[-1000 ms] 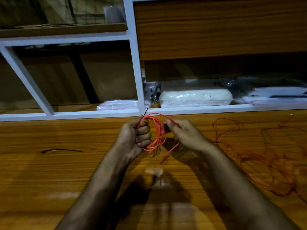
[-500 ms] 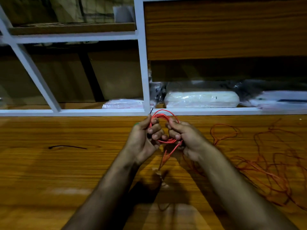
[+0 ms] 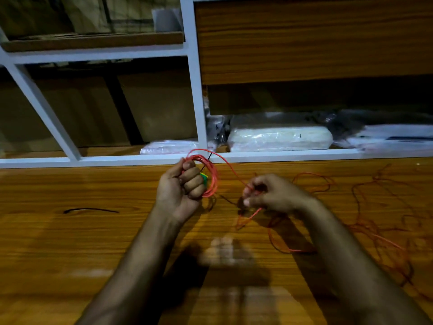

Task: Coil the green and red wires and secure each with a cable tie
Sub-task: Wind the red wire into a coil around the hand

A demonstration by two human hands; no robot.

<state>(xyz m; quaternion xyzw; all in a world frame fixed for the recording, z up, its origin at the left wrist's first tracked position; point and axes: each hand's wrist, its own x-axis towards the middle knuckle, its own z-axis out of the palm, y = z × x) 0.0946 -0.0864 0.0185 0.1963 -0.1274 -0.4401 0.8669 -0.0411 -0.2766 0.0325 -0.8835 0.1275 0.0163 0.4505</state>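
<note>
Hands drawn apart; a fresh span of red wire [image 3: 212, 177] paid out near the worktop's [image 3: 70, 242] back edge.

The coil is clenched in the left hand [image 3: 181, 190]; the strand is pinched by the right hand [image 3: 269, 193], which half a second ago touched the left. Another loop seems due; much slack remains rightward.

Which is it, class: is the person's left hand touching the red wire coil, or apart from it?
Touching. The head view shows the left hand closed in a grip on the red wire coil, whose loops pass under its curled fingers.

Wooden table [image 3: 70, 242]; white shelf frame [image 3: 199, 102]; plastic-wrapped packages [image 3: 280, 138] on shelf.
</note>
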